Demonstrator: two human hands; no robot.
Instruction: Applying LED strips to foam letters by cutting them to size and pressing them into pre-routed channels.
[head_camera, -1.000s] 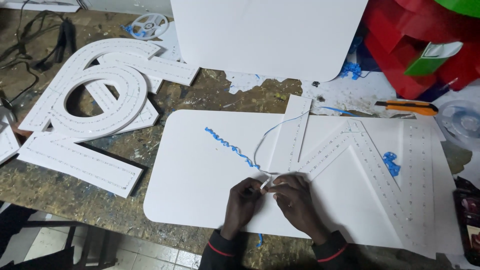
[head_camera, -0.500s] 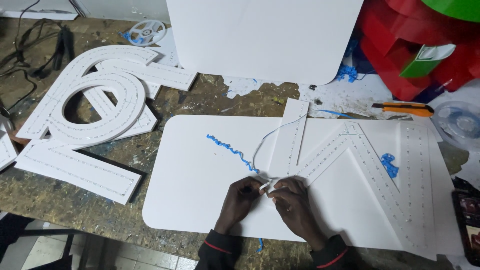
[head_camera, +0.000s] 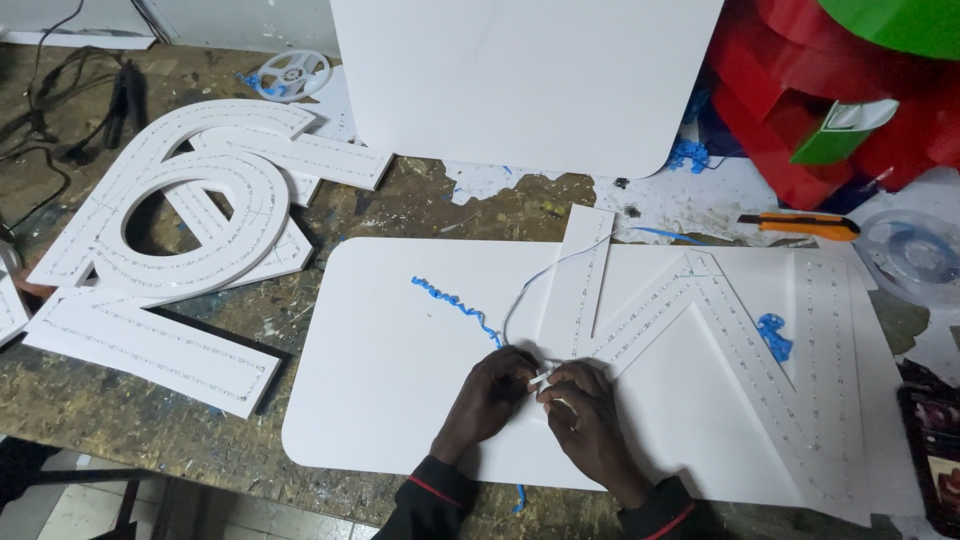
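Note:
My left hand (head_camera: 490, 397) and my right hand (head_camera: 588, 420) meet over a large white board (head_camera: 400, 380) on the workbench. Both pinch the end of a thin white strip (head_camera: 541, 379), which loops up across a white angular cut-out letter (head_camera: 720, 330) lined with rows of small dots. A curled blue peel (head_camera: 450, 300) lies on the board just left of my hands. Another blue scrap (head_camera: 772, 335) rests on the letter to the right.
A pile of white cut-out letters (head_camera: 190, 230) lies at the left. A second white board (head_camera: 530, 80) stands at the back. An orange utility knife (head_camera: 800, 225), two clear tape reels (head_camera: 912, 255) (head_camera: 290, 72), red shapes (head_camera: 830, 110) and a phone (head_camera: 935, 450) surround the work.
The view has shifted slightly. My hands stay together on the strip end at the same spot on the board, with only small finger movement.

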